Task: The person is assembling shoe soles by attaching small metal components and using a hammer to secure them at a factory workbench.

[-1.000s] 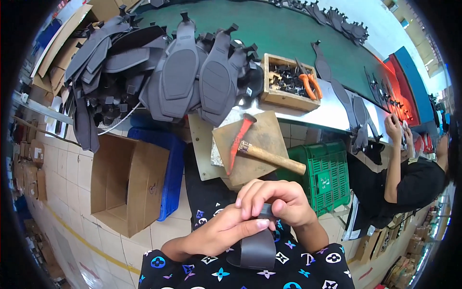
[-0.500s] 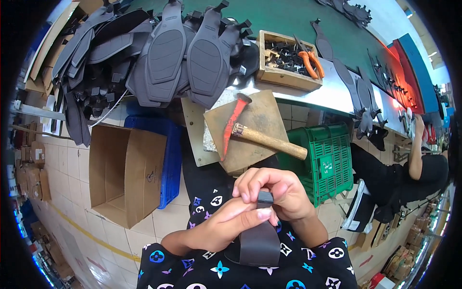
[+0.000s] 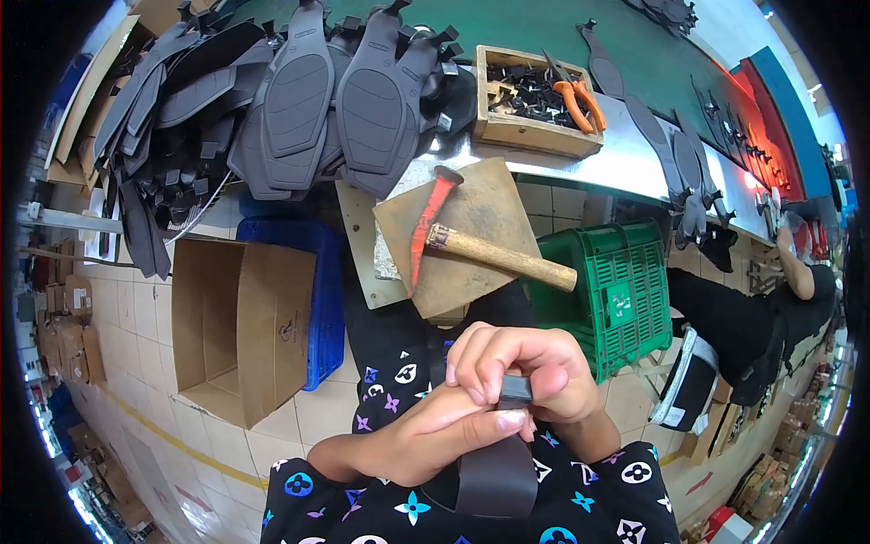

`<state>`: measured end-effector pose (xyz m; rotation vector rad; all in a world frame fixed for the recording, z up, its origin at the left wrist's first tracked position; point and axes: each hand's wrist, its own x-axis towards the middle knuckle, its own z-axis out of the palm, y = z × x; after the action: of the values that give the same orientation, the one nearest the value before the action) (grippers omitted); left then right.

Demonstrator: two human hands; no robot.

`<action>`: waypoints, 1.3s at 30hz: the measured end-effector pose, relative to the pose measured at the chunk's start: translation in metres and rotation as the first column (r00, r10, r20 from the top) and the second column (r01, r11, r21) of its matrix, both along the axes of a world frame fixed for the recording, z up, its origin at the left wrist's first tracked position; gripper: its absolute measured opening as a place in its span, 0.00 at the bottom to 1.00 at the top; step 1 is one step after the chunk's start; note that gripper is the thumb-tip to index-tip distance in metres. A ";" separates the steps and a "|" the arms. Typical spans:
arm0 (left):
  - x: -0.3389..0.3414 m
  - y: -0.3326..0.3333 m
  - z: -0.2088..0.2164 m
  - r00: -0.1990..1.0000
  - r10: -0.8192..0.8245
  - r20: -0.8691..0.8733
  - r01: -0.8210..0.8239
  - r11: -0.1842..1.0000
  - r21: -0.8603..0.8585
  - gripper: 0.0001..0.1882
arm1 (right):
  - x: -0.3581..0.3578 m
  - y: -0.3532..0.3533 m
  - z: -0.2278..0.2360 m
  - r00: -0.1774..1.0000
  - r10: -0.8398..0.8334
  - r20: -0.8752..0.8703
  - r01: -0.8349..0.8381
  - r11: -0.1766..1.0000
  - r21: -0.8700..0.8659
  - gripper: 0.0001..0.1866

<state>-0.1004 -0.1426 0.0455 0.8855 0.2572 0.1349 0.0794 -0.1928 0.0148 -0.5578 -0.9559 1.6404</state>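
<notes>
- While fingers of the left hand (image 3: 439,432) hold a smooth, dark-brown curved strap (image 3: 497,485) over black patterned clothing (image 3: 362,510), the right hand (image 3: 542,361) pinches a small black rectangular block (image 3: 516,389)
- Firm, even pressure should prevent slipping

A workshop, judging by the hammer (image 3: 476,249), piled sole-shaped pieces (image 3: 372,109), pliers (image 3: 569,89) and long green-topped workbench (image 3: 517,25).

Hammer (image 3: 507,257) in way btwn hands (image 3: 439,428) & wooden box (image 3: 536,136).
</notes>
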 end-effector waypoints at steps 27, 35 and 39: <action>0.017 0.000 0.003 0.986 0.151 -0.071 -0.131 0.964 0.233 0.39 | 0.048 0.007 0.026 0.305 -0.739 0.601 0.344 0.674 0.654 0.11; -0.006 0.098 0.038 0.581 0.814 -0.019 -0.377 0.289 0.880 0.25 | 0.095 0.025 0.005 0.461 -0.626 0.629 0.581 0.748 0.320 0.17; 0.015 0.230 0.048 0.344 0.875 0.341 -0.034 -0.352 0.936 0.28 | 0.152 0.000 -0.013 0.292 -0.715 0.635 0.792 0.553 0.259 0.14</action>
<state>-0.0855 0.0869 0.0935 2.2908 1.5075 1.2263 0.2317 -0.1931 0.0023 -1.5276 -0.8718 0.5381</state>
